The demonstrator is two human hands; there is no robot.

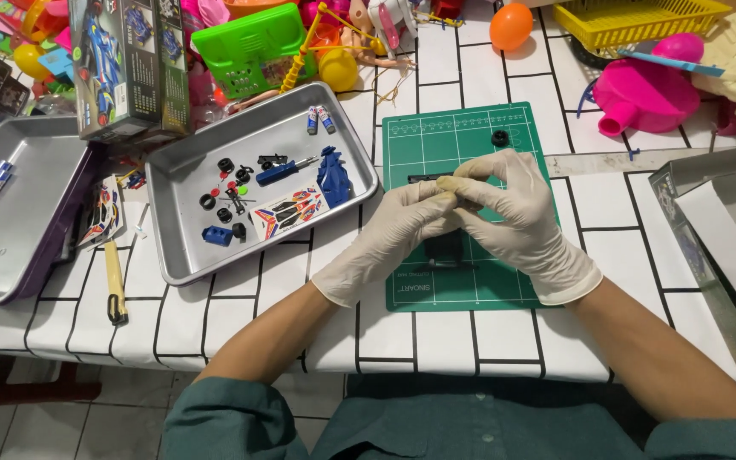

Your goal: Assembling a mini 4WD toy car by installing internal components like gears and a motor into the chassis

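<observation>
Both gloved hands are brought together over the green cutting mat, which lies on a white tablecloth with a black grid. The left hand and the right hand are closed fingertip to fingertip around a small part; only a tan sliver of it can be seen between the fingers, so its kind cannot be told. A dark flat piece lies on the mat just below the hands, partly hidden by them. A small black wheel is seen at the far end of the mat, apart from the hands.

To the left of the mat a metal tray is placed, in which black tyres, a blue screwdriver, a blue car body, a sticker sheet and two small batteries are spread. A second metal tray is found further left, and a yellow-handled tool lies between the two on the near side. Colourful plastic toys are heaped along the far edge, among them a pink jug and an orange balloon.
</observation>
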